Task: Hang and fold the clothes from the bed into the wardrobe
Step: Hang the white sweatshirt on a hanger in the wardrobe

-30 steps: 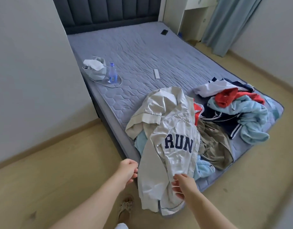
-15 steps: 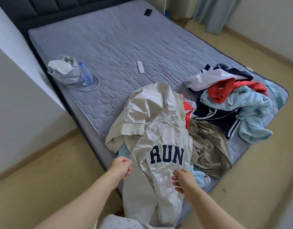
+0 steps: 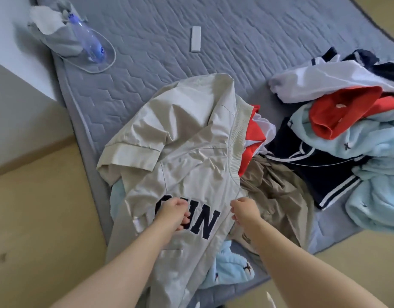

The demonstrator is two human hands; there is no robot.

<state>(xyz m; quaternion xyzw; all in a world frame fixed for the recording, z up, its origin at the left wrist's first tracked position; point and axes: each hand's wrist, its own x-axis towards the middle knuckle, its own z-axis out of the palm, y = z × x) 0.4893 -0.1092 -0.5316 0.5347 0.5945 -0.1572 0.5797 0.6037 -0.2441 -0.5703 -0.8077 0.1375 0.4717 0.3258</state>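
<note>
Grip: left hand (image 3: pixel 172 213) and right hand (image 3: pixel 244 210) both pinch the jacket (image 3: pixel 187 138), fingers curled into cloth.
Jacket: draped over the bed's (image 3: pixel 147 63) near corner.
Handling: light, limp, probably slippery; best taken by the shoulders.

Beige jacket (image 3: pixel 187 134) with navy letters (image 3: pixel 205 221); grey hexagon-quilted mattress (image 3: pixel 147 63); red top (image 3: pixel 338 112).

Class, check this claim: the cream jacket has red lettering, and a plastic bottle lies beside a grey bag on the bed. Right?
No: the head view shows navy lettering, not red, on the cream jacket. The plastic bottle does lie beside the grey bag on the bed.
</note>
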